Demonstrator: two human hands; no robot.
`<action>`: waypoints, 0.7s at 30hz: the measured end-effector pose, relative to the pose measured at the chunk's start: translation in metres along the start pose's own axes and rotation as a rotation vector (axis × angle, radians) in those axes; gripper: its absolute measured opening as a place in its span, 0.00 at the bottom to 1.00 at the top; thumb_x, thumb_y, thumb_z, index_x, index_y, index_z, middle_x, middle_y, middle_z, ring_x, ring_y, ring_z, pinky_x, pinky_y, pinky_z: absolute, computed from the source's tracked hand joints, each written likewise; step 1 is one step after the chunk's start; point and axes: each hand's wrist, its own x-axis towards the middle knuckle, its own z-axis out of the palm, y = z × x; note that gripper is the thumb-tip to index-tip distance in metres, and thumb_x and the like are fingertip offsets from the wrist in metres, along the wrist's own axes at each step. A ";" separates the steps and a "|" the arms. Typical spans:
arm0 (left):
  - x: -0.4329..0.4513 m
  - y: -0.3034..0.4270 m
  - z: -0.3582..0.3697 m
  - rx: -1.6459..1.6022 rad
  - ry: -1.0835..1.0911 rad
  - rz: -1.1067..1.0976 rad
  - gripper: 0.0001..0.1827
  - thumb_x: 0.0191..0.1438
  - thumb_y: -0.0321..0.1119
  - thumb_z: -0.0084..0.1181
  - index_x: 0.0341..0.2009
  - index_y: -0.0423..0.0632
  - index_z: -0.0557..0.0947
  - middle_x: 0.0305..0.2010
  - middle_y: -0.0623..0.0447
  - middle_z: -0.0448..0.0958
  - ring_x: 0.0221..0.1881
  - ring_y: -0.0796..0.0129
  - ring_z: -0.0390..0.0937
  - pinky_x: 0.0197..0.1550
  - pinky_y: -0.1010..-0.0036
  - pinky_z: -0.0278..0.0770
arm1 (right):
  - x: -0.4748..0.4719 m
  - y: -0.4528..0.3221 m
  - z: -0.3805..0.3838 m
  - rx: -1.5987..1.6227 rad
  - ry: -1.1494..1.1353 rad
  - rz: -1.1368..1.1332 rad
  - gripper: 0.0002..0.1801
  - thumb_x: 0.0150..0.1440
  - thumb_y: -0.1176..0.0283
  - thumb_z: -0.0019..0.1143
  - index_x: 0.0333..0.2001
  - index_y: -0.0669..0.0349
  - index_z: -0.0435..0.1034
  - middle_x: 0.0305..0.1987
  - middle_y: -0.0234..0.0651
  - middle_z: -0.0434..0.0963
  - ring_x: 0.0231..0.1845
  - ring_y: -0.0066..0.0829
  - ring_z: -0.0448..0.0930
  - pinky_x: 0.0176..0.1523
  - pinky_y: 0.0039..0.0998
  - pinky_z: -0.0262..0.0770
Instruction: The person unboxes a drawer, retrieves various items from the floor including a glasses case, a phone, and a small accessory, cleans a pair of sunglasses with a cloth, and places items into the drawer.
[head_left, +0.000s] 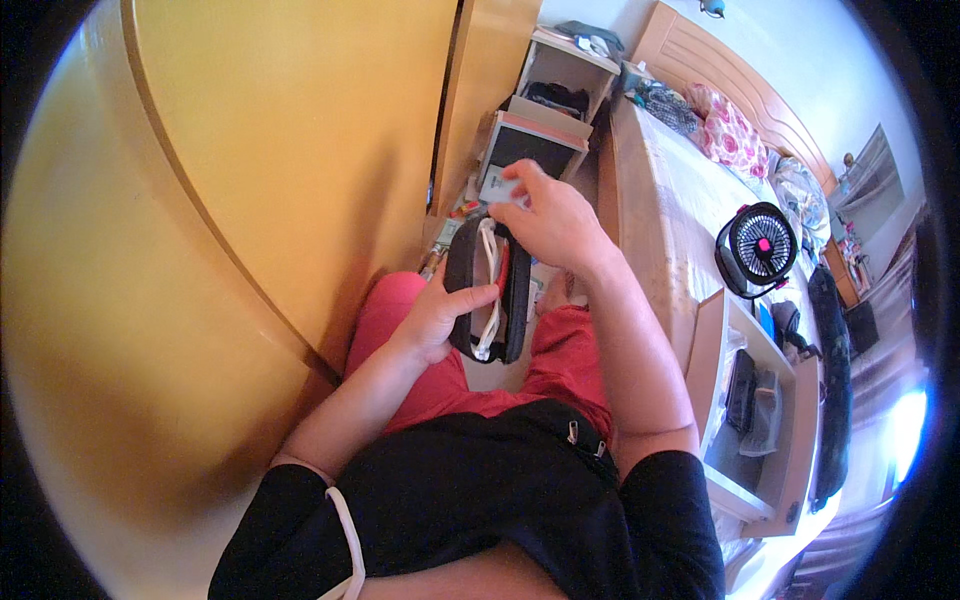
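My left hand (442, 319) grips a black zippered case (516, 315) from its left side, with the thumb reaching over the opening. The case is unzipped along its top and held above my lap. Inside it lies a white cable (489, 330), looped lengthwise, beside a red item (504, 262) that is partly hidden. At the far end of the case hovers my right hand (547, 217), fingers curled and apart, with nothing visible in them. Its thumb is close to the case's end; whether it touches is unclear.
A yellow wardrobe door (300, 150) rises close on the left. Ahead, an open drawer (536, 139) and small items stand by a cabinet (570, 56). To the right are a bed (652, 195), a black fan (761, 244), and a pulled-out drawer (795, 450) holding bagged items.
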 end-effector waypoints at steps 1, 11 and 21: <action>-0.002 0.000 0.001 -0.004 0.000 -0.037 0.29 0.49 0.32 0.63 0.56 0.49 0.66 0.47 0.53 0.74 0.47 0.67 0.75 0.49 0.67 0.74 | 0.006 0.002 -0.003 -0.057 -0.160 0.072 0.22 0.50 0.65 0.57 0.48 0.64 0.67 0.39 0.47 0.77 0.44 0.43 0.78 0.47 0.37 0.72; -0.012 0.005 -0.005 0.005 -0.044 -0.302 0.28 0.51 0.35 0.62 0.56 0.48 0.67 0.45 0.53 0.75 0.42 0.68 0.76 0.43 0.70 0.77 | 0.016 0.039 0.003 -0.101 -0.578 0.040 0.29 0.41 0.69 0.62 0.49 0.64 0.66 0.37 0.47 0.77 0.42 0.43 0.78 0.46 0.35 0.72; -0.012 0.000 -0.006 0.035 -0.109 -0.362 0.31 0.51 0.36 0.62 0.58 0.46 0.67 0.53 0.51 0.72 0.51 0.68 0.72 0.52 0.71 0.70 | 0.016 0.048 0.024 -0.150 -0.566 -0.018 0.19 0.42 0.78 0.54 0.42 0.64 0.69 0.35 0.45 0.78 0.39 0.42 0.79 0.42 0.34 0.74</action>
